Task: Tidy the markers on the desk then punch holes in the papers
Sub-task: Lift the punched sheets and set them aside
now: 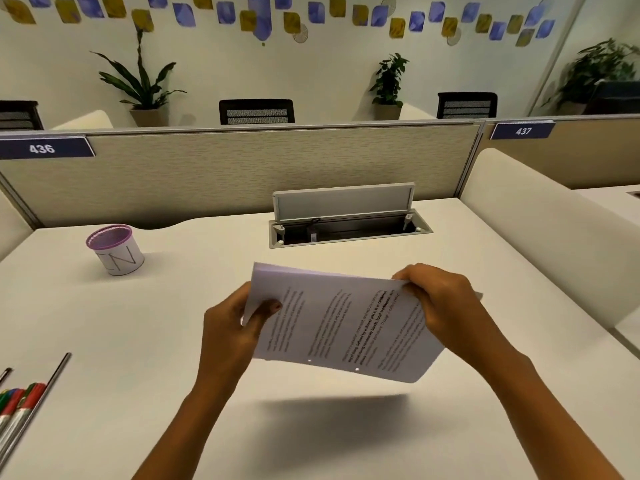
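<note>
A stack of printed papers [341,323] hangs in the air above the white desk [173,341], casting a shadow below it. Two small punched holes show along its near edge. My left hand [230,329] grips the stack's left edge, thumb on top. My right hand [446,306] holds the far right corner from above. Several markers [19,407] with red, green and blue caps lie side by side in a tray at the desk's near left edge.
A mesh pen cup [116,249] with a purple rim stands at the back left. An open cable hatch [346,220] is set into the desk's far side. A fabric partition [242,168] closes the back; a white divider [540,237] rises on the right.
</note>
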A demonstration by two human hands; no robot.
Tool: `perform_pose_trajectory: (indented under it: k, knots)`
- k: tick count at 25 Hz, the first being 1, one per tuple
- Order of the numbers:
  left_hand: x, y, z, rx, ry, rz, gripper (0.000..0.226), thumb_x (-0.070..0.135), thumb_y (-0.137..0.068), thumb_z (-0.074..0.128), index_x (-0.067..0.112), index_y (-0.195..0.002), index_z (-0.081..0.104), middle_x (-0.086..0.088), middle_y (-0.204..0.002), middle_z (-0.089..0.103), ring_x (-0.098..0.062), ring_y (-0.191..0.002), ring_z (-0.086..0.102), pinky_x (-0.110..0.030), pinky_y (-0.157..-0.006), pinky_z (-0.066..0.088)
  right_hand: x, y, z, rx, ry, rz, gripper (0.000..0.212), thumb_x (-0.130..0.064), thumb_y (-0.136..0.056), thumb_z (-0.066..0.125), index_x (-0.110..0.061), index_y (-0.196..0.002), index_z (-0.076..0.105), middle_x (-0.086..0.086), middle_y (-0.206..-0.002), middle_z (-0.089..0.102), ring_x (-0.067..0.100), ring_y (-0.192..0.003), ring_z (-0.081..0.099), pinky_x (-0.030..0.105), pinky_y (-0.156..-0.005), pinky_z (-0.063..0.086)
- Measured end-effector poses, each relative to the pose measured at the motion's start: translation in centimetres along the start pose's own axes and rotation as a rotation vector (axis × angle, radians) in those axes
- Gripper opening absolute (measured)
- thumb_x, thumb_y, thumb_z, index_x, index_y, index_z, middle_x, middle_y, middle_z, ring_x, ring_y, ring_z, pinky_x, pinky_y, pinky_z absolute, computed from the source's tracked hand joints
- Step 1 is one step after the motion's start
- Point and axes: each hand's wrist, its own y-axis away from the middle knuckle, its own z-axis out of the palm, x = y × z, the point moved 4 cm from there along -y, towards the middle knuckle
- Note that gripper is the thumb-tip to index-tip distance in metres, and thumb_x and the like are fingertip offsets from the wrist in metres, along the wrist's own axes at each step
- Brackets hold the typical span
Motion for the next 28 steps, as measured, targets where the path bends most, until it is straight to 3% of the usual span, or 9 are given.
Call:
perform_pose_trajectory:
  k: [2, 7, 11, 13, 16, 20, 23, 26, 28]
  knots:
    - [-0.6, 0.5, 0.0, 0.063, 0.100, -0.064, 0.015, 0.030, -0.079, 0.061, 0.039, -0.090, 0.061, 0.035, -0.074, 0.067, -0.001, -0.066, 0.068, -0.005, -0.056, 0.050, 0.1, -0.2, -0.2, -0.059, -0.004, -0.010, 0.012, -0.014, -0.083, 0.068, -0.009, -0.093, 0.065, 0.007, -0.088, 0.071, 0.019, -0.072, 0.067, 0.015, -0.066, 0.051]
    - [-2.5, 1.6, -1.4, 0.171, 0.199, -0.142, 0.021, 0.010, -0.086, 0.064, 0.031, -0.081, 0.067, 0.021, -0.075, 0.072, -0.009, -0.070, 0.069, -0.014, -0.054, 0.054, 4.6, 2.1, -1.8, -0.029, -0.177, 0.225, 0.011, -0.018, -0.084, 0.067, -0.019, -0.094, 0.065, -0.008, -0.090, 0.070, 0.006, -0.076, 0.063, 0.005, -0.064, 0.046]
    - [-3.0, 2.4, -1.3, 0.215, 0.265, -0.187, 0.020, 0.012, -0.084, 0.066, 0.032, -0.080, 0.066, 0.021, -0.074, 0.072, -0.008, -0.068, 0.069, -0.014, -0.054, 0.054, 6.8, 4.6, -0.2, 0.141, -0.745, 0.433, 0.023, -0.017, -0.076, 0.069, -0.017, -0.099, 0.067, 0.001, -0.095, 0.074, 0.016, -0.090, 0.068, 0.021, -0.080, 0.055]
    - [-3.1, 2.8, -0.5, 0.217, 0.285, -0.216, 0.012, 0.020, -0.080, 0.068, 0.032, -0.079, 0.066, 0.020, -0.073, 0.072, -0.008, -0.067, 0.069, -0.015, -0.054, 0.055, 6.5, 5.4, 2.0, 0.191, -0.888, 0.507, 0.026, -0.015, -0.078, 0.066, -0.022, -0.104, 0.067, -0.004, -0.100, 0.075, 0.014, -0.093, 0.069, 0.021, -0.078, 0.056]
    - [-3.2, 3.4, 0.1, 0.237, 0.284, -0.236, 0.018, 0.019, -0.081, 0.068, 0.037, -0.077, 0.067, 0.018, -0.074, 0.072, -0.008, -0.066, 0.068, -0.015, -0.054, 0.054, 6.1, 6.1, 4.1, 0.308, -0.887, 0.599, 0.024, -0.013, -0.085, 0.063, -0.028, -0.104, 0.064, -0.014, -0.098, 0.074, 0.009, -0.089, 0.069, 0.016, -0.073, 0.056]
    - [-3.9, 4.6, 0.6, 0.241, 0.263, -0.240, 0.015, 0.029, -0.082, 0.065, 0.045, -0.082, 0.066, 0.015, -0.081, 0.072, -0.007, -0.071, 0.067, -0.014, -0.056, 0.053, 6.4, 7.4, 5.0, 0.413, -0.876, 0.623, 0.022, -0.015, -0.086, 0.063, -0.026, -0.105, 0.066, -0.010, -0.099, 0.074, 0.008, -0.089, 0.069, 0.013, -0.071, 0.054]
    - [-5.5, 6.2, 1.3, 0.228, 0.207, -0.296, 0.025, 0.016, -0.087, 0.065, 0.040, -0.092, 0.062, 0.014, -0.087, 0.071, -0.012, -0.078, 0.068, -0.017, -0.062, 0.057, 6.5, 8.8, 7.0, 0.395, -0.913, 0.702, 0.024, -0.008, -0.087, 0.063, -0.026, -0.103, 0.066, -0.008, -0.096, 0.075, 0.010, -0.089, 0.070, 0.014, -0.070, 0.055]
    - [-6.7, 7.3, 1.9, 0.207, 0.132, -0.352, 0.023, 0.009, -0.087, 0.062, 0.027, -0.101, 0.061, 0.006, -0.095, 0.069, -0.016, -0.083, 0.065, -0.035, -0.076, 0.058, 6.5, 9.7, 8.5, 0.378, -0.910, 0.764, 0.024, -0.006, -0.087, 0.062, -0.026, -0.101, 0.065, -0.011, -0.096, 0.074, 0.013, -0.089, 0.070, 0.014, -0.069, 0.055]
    - [-6.6, 7.3, 1.6, 0.232, 0.112, -0.322, 0.022, 0.013, -0.087, 0.061, 0.028, -0.102, 0.062, 0.008, -0.095, 0.069, -0.015, -0.083, 0.066, -0.032, -0.075, 0.058, 6.5, 9.7, 8.6, 0.392, -0.901, 0.762, 0.023, -0.007, -0.088, 0.062, -0.025, -0.101, 0.066, -0.012, -0.095, 0.074, 0.011, -0.088, 0.070, 0.013, -0.069, 0.055]
